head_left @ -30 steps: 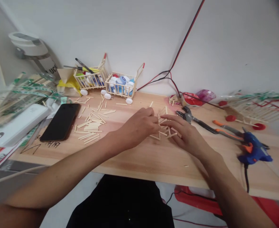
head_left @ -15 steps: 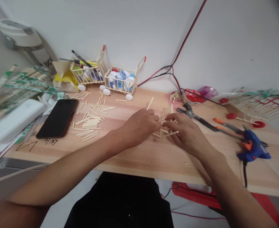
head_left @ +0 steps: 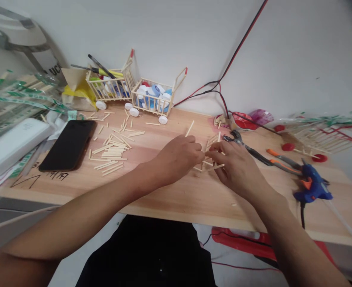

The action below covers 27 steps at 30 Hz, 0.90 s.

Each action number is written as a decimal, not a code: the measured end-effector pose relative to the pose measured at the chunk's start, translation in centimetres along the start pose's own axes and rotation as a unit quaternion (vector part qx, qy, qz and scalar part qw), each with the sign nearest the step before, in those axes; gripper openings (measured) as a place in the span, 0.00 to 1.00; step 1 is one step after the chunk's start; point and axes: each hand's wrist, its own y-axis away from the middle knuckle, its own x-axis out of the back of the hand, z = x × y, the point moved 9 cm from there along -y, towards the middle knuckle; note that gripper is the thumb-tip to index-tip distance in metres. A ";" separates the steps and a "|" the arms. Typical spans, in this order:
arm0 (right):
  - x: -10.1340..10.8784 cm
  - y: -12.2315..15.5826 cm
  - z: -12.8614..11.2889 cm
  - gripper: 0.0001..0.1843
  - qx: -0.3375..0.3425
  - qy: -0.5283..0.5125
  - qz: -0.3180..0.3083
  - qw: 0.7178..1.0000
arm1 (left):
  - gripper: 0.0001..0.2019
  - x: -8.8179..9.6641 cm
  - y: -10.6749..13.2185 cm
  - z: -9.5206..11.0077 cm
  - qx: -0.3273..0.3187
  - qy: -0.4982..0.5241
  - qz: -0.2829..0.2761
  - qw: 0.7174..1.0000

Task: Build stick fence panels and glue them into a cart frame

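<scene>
Both of my hands meet over the middle of a wooden table (head_left: pixel 170 199). My left hand (head_left: pixel 177 157) is closed, its fingertips pinching a small frame of glued wooden sticks (head_left: pixel 211 161). Facing it, my right hand (head_left: pixel 236 165) curls its fingers round the same stick frame from the right. Part of the frame is hidden behind my fingers. A loose pile of short wooden sticks (head_left: pixel 111 149) lies to the left of my hands.
Two stick-built carts (head_left: pixel 152 99) filled with bottle caps stand at the back. A black phone (head_left: pixel 68 144) lies left, pliers (head_left: pixel 244 145) and a blue glue gun (head_left: pixel 312 187) lie right. Red caps (head_left: pixel 288 146), cables and plastic packs of sticks (head_left: pixel 14 103) line the edges.
My hands have drawn closer together on the stick frame, the right fingers curling in. The view has shifted slightly downward, so the carts sit higher in the picture.
</scene>
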 end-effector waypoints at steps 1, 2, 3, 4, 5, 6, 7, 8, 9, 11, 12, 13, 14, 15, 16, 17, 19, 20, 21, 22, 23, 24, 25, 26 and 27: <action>0.0 0.0 0.0 0.19 0.000 0.001 -0.002 1.000 | 0.06 0.0 0.0 0.0 0.001 0.003 0.001 1.000; 0.0 0.0 0.0 0.20 0.000 0.000 -0.004 1.000 | 0.06 0.0 0.1 0.0 0.001 0.006 0.002 1.000; 0.0 0.0 -0.1 0.21 0.001 -0.003 -0.003 1.000 | 0.07 0.1 0.1 0.0 0.001 0.008 0.004 1.000; 0.1 0.1 -0.1 0.23 0.002 -0.006 0.000 1.000 | 0.07 0.1 0.1 0.0 0.002 0.010 0.005 1.000; 0.2 0.1 -0.1 0.24 0.003 -0.010 0.004 1.000 | 0.07 0.2 0.1 0.0 0.002 0.011 0.005 1.000; 0.4 0.2 0.0 0.26 0.002 -0.014 0.011 1.000 | 0.07 0.2 0.1 0.0 0.003 0.011 0.005 1.000; 0.7 0.4 0.1 0.27 -0.002 -0.018 0.020 1.000 | 0.08 0.2 0.1 0.0 0.003 0.010 0.004 1.000; 1.1 0.6 0.3 0.28 -0.009 -0.025 0.032 0.999 | 0.08 0.2 0.1 0.0 0.003 0.007 0.003 1.000; 1.6 0.9 0.7 0.28 -0.022 -0.035 0.046 0.998 | 0.08 0.2 0.1 0.0 0.003 0.004 0.002 1.000; 2.9 2.0 2.0 0.25 -0.069 -0.053 0.087 0.992 | 0.09 0.2 0.0 -0.1 0.002 -0.002 0.000 1.000; 3.6 2.8 3.0 0.23 -0.105 -0.054 0.110 0.987 | 0.10 0.2 0.0 -0.1 0.002 -0.005 0.000 1.000; 4.2 3.9 4.2 0.20 -0.151 -0.051 0.132 0.978 | 0.09 0.2 0.0 -0.1 0.001 -0.006 0.001 1.000; 4.7 5.3 5.6 0.17 -0.201 -0.037 0.145 0.968 | 0.09 0.2 0.0 -0.1 0.001 -0.007 0.001 1.000; 5.0 6.9 7.3 0.15 -0.265 -0.022 0.148 0.953 | 0.09 0.2 0.0 -0.1 0.001 -0.006 0.002 1.000; 4.8 8.8 9.0 0.15 -0.331 -0.017 0.132 0.934 | 0.08 0.2 0.0 -0.1 0.001 -0.005 0.001 1.000; 4.8 11.0 10.7 0.13 -0.395 -0.003 0.118 0.911 | 0.08 0.2 0.0 -0.1 0.001 -0.003 0.000 1.000; 4.4 15.2 13.5 0.10 -0.486 0.028 0.079 0.870 | 0.09 0.2 0.0 0.0 0.001 -0.001 -0.002 1.000; 4.2 17.0 14.5 0.10 -0.512 0.031 0.066 0.856 | 0.09 0.2 -0.1 0.0 0.001 -0.002 -0.003 1.000; 3.9 18.6 15.4 0.10 -0.532 0.029 0.058 0.844 | 0.09 0.2 -0.1 0.0 0.002 -0.003 -0.004 1.000; 3.8 20.2 16.2 0.12 -0.555 0.028 0.058 0.829 | 0.09 0.2 -0.1 0.0 0.002 -0.005 -0.005 1.000; 3.4 21.5 16.8 0.14 -0.576 0.016 0.057 0.815 | 0.09 0.2 -0.1 0.0 0.002 -0.006 -0.005 1.000; 3.0 22.6 17.2 0.16 -0.598 0.000 0.051 0.800 | 0.09 0.1 -0.1 0.1 0.001 -0.007 -0.006 1.000; 2.5 23.5 17.6 0.18 -0.616 -0.018 0.044 0.787 | 0.08 0.1 -0.1 0.1 0.001 -0.007 -0.006 1.000; 2.1 24.1 17.8 0.19 -0.630 -0.029 0.036 0.775 | 0.08 0.1 -0.1 0.1 0.000 -0.007 -0.005 1.000; 1.8 24.5 18.0 0.20 -0.642 -0.035 0.027 0.766 | 0.08 0.1 -0.1 0.1 0.000 -0.007 -0.004 1.000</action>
